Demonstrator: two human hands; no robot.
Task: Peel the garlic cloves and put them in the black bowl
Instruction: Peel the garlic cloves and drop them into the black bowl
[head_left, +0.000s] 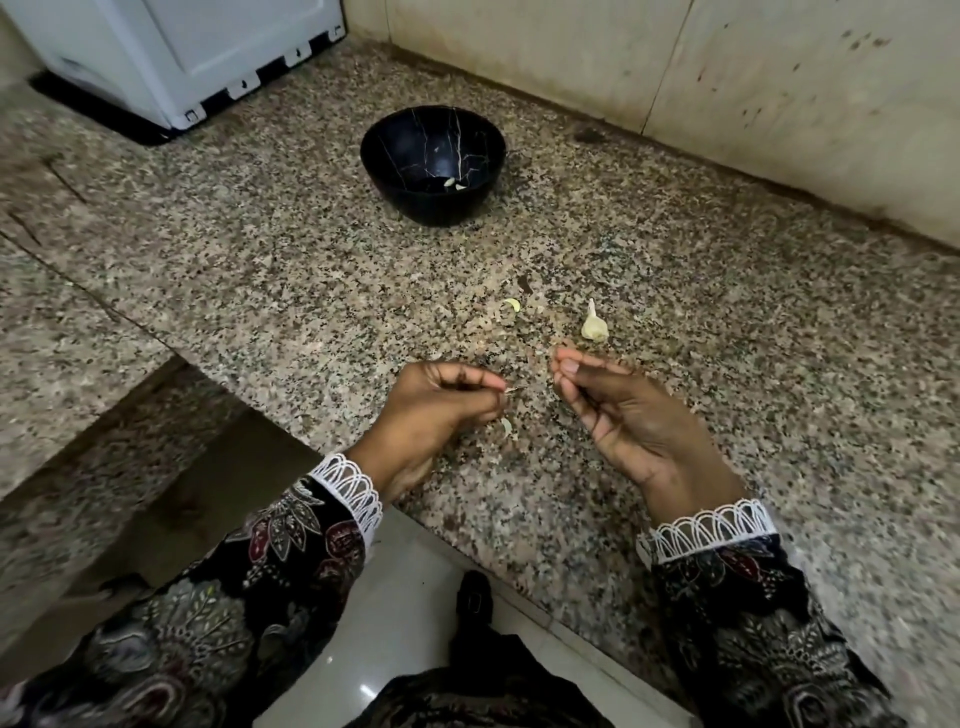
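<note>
The black bowl stands on the granite counter at the back, with a peeled clove lying in its bottom. An unpeeled garlic piece with a pointed tip lies just beyond my right hand. My left hand has its fingers curled, pinching a thin sliver of garlic skin at the fingertips. A pale clove piece lies beside its lower fingers. My right hand is palm-up, its fingers bent, with the thumb pressed to the fingertips on a tiny pale scrap. The hands are a short gap apart.
A curled bit of peel lies on the counter between the hands and the bowl. A white appliance stands at the back left. A tiled wall runs along the back right. The counter edge drops off at the front left.
</note>
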